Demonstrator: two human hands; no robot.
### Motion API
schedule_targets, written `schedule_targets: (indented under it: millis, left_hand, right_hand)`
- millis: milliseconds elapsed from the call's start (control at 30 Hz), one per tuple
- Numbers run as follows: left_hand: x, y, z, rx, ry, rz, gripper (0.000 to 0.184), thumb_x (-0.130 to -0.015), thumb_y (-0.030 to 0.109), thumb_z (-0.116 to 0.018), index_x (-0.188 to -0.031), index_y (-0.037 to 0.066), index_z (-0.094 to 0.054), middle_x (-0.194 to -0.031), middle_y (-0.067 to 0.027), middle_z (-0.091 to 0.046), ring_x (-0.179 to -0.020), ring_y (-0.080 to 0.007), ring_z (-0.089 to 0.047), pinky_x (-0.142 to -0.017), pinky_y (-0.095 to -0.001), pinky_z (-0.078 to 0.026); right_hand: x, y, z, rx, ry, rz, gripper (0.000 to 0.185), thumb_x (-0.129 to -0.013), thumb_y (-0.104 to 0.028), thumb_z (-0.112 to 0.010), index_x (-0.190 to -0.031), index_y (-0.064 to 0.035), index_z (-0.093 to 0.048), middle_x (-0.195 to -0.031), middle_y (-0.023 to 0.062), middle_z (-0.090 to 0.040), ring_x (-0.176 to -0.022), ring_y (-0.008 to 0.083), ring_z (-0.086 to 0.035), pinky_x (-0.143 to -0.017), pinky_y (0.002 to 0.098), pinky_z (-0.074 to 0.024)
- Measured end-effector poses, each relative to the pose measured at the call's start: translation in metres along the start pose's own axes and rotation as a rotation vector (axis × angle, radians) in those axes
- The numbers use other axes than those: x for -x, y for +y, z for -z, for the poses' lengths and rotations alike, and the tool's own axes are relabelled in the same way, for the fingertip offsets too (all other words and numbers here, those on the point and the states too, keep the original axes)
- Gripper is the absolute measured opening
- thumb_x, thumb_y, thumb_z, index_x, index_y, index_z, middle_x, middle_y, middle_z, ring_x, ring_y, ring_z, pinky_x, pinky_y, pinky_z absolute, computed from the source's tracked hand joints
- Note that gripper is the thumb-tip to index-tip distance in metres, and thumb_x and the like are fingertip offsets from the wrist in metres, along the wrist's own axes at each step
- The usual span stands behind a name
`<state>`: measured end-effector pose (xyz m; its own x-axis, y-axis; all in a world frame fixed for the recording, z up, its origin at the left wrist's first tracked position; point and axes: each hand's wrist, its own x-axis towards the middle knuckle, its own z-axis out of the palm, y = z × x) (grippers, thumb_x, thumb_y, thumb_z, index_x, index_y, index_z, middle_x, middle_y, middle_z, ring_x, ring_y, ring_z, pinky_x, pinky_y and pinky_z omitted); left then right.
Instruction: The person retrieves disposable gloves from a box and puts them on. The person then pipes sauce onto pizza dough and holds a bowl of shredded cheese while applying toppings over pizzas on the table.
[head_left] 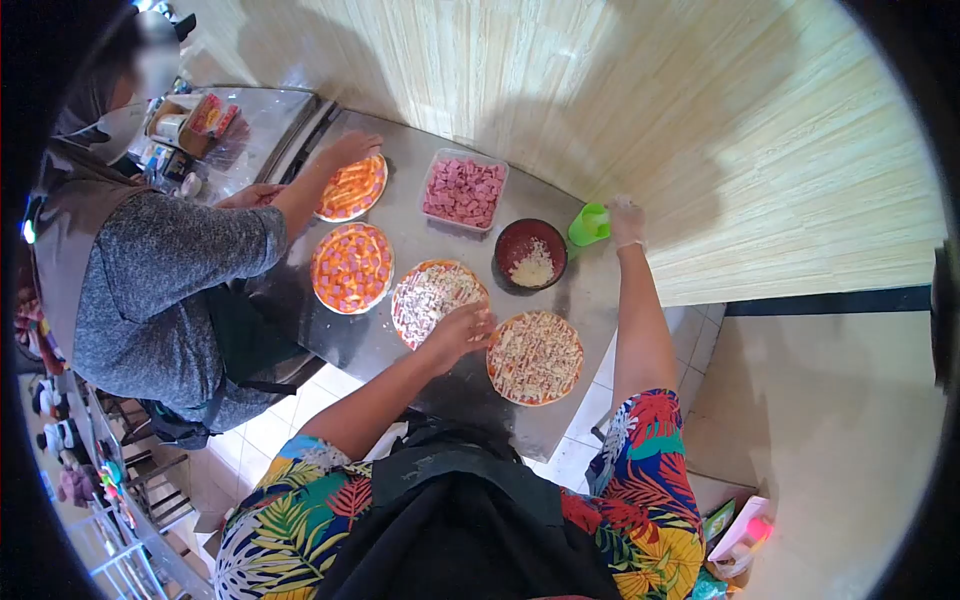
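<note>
My left hand point(462, 332) is over the near right edge of a pizza point(432, 292) topped with shredded cheese and pink pieces. Its fingers are partly bent and a little apart, with nothing visible in them. To its right lies another pizza point(535, 358), covered in grated cheese. At the table's right edge, my right hand point(627, 220) wears a clear plastic glove and is closed at the side of a green plastic cup point(589, 226); its grip is partly hidden. Beside the cup stands a dark bowl point(508, 244) with some grated cheese point(535, 265) inside.
A clear tub point(465, 190) of diced pink meat stands near the wall. On the left, a co-worker point(170, 260) reaches over a sauced pizza point(352, 190). A pizza with pink squares point(352, 267) lies nearby on the metal table point(420, 385). The wall point(560, 80) borders the far side.
</note>
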<state>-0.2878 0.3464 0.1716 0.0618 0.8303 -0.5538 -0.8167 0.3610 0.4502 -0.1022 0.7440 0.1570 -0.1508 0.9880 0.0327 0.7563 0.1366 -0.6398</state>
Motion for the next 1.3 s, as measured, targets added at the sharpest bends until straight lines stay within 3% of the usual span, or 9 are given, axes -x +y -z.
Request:
schedule_targets:
  millis: [100,167,300,433,600,733,800,1100,1300]
  left_hand:
    - [0.033,-0.001,0.010,-0.070,-0.069,0.004,0.051,-0.089,0.027,-0.057,-0.133,0.007,-0.040,-0.119,-0.0083,-0.051,-0.112,-0.0218,-0.050,-0.095,-0.0387,-0.043]
    - [0.035,-0.008,0.017,-0.152,-0.056,0.043,0.046,-0.091,0.026,-0.054,-0.131,0.006,-0.043,-0.120,-0.0086,-0.052,-0.110,-0.0216,-0.052,-0.095,-0.0384,-0.043]
    - [0.033,0.003,-0.004,-0.211,-0.069,0.061,0.046,-0.091,0.025,-0.054,-0.131,0.006,-0.042,-0.123,-0.0087,-0.051,-0.111,-0.0214,-0.052,-0.094,-0.0374,-0.043]
    - [0.014,0.026,-0.035,-0.331,-0.146,-0.065,0.048,-0.090,0.022,-0.053,-0.132,0.004,-0.040,-0.126,-0.0094,-0.049,-0.114,-0.0191,-0.049,-0.095,-0.0354,-0.041]
    - [-0.004,0.072,-0.097,-0.609,-0.225,-0.723,0.050,-0.086,0.023,-0.059,-0.130,0.006,-0.042,-0.119,-0.0091,-0.053,-0.107,-0.0183,-0.051,-0.091,-0.0329,-0.041]
    - [0.006,0.109,-0.167,-0.784,-0.193,-0.987,0.052,-0.085,0.021,-0.060,-0.131,0.004,-0.040,-0.120,-0.0125,-0.051,-0.109,-0.0230,-0.050,-0.095,-0.0347,-0.037]
    - [0.023,0.121,-0.197,-0.971,-0.214,-1.199,0.043,-0.091,0.018,-0.053,-0.131,0.007,-0.042,-0.129,-0.0137,-0.044,-0.122,-0.0254,-0.039,-0.103,-0.0365,-0.030]
    - [0.106,0.112,-0.208,-1.111,-0.360,-1.115,0.026,-0.099,0.025,-0.037,-0.090,0.010,-0.057,-0.121,-0.0065,-0.043,-0.120,-0.0182,-0.037,-0.103,-0.0528,0.003]
    - [0.135,0.110,-0.184,-1.079,-0.407,-1.137,0.029,-0.099,0.027,-0.037,-0.086,0.008,-0.055,-0.120,-0.0047,-0.044,-0.118,-0.0170,-0.038,-0.104,-0.0501,0.001]
  right_hand:
    - [0.035,-0.035,0.026,0.258,-0.058,0.319,0.023,-0.084,-0.028,-0.059,-0.091,-0.0079,-0.068,-0.087,0.0116,-0.068,-0.080,0.0197,-0.064,-0.071,0.0338,-0.0485]
    - [0.049,-0.054,0.039,-0.330,-0.100,0.193,0.021,-0.088,-0.025,-0.055,-0.085,-0.0080,-0.067,-0.078,0.0095,-0.067,-0.071,0.0176,-0.062,-0.065,0.0339,-0.0476]
    - [0.062,-0.102,0.077,-0.284,-0.039,0.155,0.022,-0.090,-0.025,-0.055,-0.084,-0.0051,-0.064,-0.076,0.0058,-0.065,-0.067,0.0158,-0.059,-0.062,0.0331,-0.0470]
    - [0.085,-0.161,0.128,-0.667,-0.153,0.226,0.018,-0.091,-0.022,-0.054,-0.093,-0.0061,-0.061,-0.073,0.0024,-0.061,-0.059,0.0091,-0.051,-0.053,0.0248,-0.0410]
    - [0.128,-0.231,0.183,-0.667,-0.293,0.340,0.017,-0.092,-0.020,-0.053,-0.102,-0.0079,-0.059,-0.072,0.0001,-0.057,-0.055,0.0051,-0.043,-0.049,0.0206,-0.0354]
    - [0.175,-0.272,0.202,-0.666,-0.393,0.422,0.015,-0.091,-0.018,-0.053,-0.100,-0.0071,-0.060,-0.076,-0.0005,-0.058,-0.061,0.0052,-0.046,-0.053,0.0208,-0.0377]
    - [0.198,-0.285,0.198,-0.690,-0.398,0.446,0.015,-0.091,-0.017,-0.053,-0.099,-0.0071,-0.061,-0.077,-0.0006,-0.059,-0.063,0.0048,-0.046,-0.055,0.0207,-0.0382]
    - [0.263,-0.325,0.225,-0.484,-0.084,0.649,0.017,-0.093,-0.015,-0.050,-0.093,-0.0028,-0.061,-0.080,-0.0004,-0.058,-0.063,0.0051,-0.043,-0.057,0.0217,-0.0377]
    - [0.282,-0.337,0.227,-0.477,-0.077,0.746,0.017,-0.093,-0.014,-0.049,-0.093,-0.0027,-0.062,-0.078,0.0005,-0.058,-0.059,0.0049,-0.041,-0.054,0.0219,-0.0358]
